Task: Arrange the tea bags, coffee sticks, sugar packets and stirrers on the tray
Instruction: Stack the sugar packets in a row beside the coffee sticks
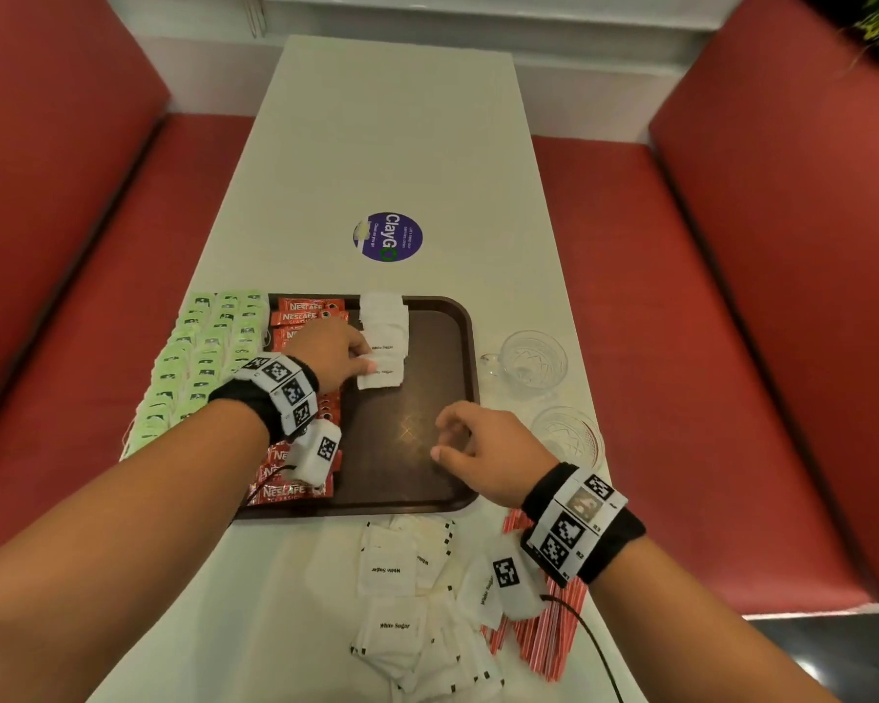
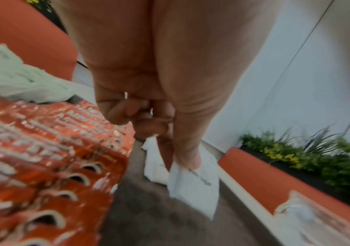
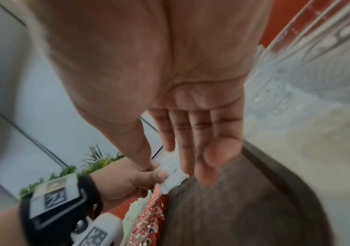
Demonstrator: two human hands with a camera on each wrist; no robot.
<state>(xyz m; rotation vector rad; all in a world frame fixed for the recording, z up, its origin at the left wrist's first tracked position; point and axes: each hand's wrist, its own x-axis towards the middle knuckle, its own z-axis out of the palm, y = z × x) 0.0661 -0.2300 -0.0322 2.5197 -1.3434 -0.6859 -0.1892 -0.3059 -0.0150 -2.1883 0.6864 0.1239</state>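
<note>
Partly done — tea bags [image 1: 199, 357] and coffee sticks [image 1: 305, 317] lined on tray [image 1: 427, 479]; left hand [image 1: 333, 355] pinches a sugar packet [image 1: 380, 375] there, right hand [image 1: 483, 449] spread, empty. Loose sugar packets [image 1: 392, 575], stirrers [image 1: 544, 636] remain on bench [image 1: 392, 144].

tea bags [image 1: 194, 357] left of tray [image 1: 458, 398], glass cups [image 1: 534, 362] right

Left hand [image 1: 333, 353] reaches forward with fingers curled and pinching; right hand [image 1: 483, 451] hovers, fingers relaxed.
</note>
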